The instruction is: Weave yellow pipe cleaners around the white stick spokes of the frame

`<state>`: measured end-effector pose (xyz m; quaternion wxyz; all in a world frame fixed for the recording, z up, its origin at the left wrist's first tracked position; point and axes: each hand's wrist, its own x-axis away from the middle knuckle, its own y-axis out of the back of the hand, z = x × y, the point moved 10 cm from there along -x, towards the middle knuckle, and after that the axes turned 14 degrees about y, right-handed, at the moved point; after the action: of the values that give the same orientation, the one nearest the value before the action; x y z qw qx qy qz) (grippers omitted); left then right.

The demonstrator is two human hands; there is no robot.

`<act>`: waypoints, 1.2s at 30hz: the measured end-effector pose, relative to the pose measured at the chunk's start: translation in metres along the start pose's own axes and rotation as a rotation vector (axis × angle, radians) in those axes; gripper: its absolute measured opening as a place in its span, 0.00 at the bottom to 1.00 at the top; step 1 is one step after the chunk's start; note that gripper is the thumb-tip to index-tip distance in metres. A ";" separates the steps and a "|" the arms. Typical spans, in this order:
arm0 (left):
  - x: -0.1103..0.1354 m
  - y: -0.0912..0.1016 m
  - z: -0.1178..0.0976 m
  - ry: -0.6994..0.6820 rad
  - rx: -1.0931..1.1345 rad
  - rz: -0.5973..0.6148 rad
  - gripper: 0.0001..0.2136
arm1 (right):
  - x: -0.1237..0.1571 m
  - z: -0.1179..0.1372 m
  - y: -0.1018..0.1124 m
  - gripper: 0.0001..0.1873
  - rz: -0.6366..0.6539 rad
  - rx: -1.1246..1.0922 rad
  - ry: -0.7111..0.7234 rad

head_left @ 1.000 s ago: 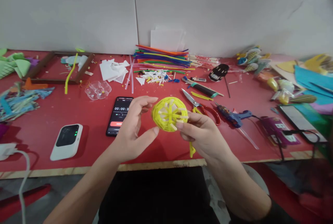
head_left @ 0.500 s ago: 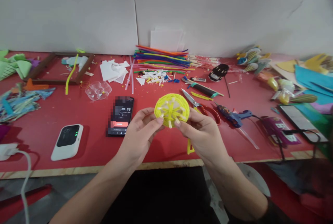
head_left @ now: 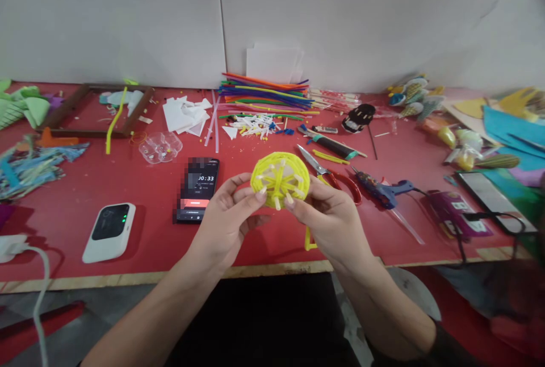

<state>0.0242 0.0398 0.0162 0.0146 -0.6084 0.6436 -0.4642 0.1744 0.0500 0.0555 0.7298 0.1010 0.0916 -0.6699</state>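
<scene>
Above red table [head_left: 162, 247], round yellow strand-woven disc [head_left: 279, 178] is pinched at lower edge by left hand [head_left: 227, 211] and right hand [head_left: 334, 213]; pale stick spokes [head_left: 277, 204] may be dislodged if pinch is tightened; dangling bent yellow strip [head_left: 307, 239] may be snagged on red-handled metal scissors [head_left: 325, 172]

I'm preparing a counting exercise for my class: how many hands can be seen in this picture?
2. The left hand holds the near left edge of the yellow disc; the right hand holds its near right edge. Some fingers are hidden.
</scene>
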 end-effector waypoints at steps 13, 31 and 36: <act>0.008 0.003 0.002 -0.142 -0.010 -0.075 0.20 | -0.002 -0.003 0.006 0.07 -0.111 -0.011 -0.003; -0.001 -0.030 0.040 0.096 0.183 0.191 0.07 | 0.005 0.013 -0.005 0.10 -0.026 0.167 0.197; -0.002 -0.028 0.042 0.123 0.239 0.161 0.09 | 0.005 0.019 -0.005 0.11 -0.021 0.213 0.245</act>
<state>0.0711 0.0224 0.0085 0.0846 -0.5191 0.6303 -0.5711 0.1697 0.0396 0.0728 0.6912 0.2578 0.1096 -0.6662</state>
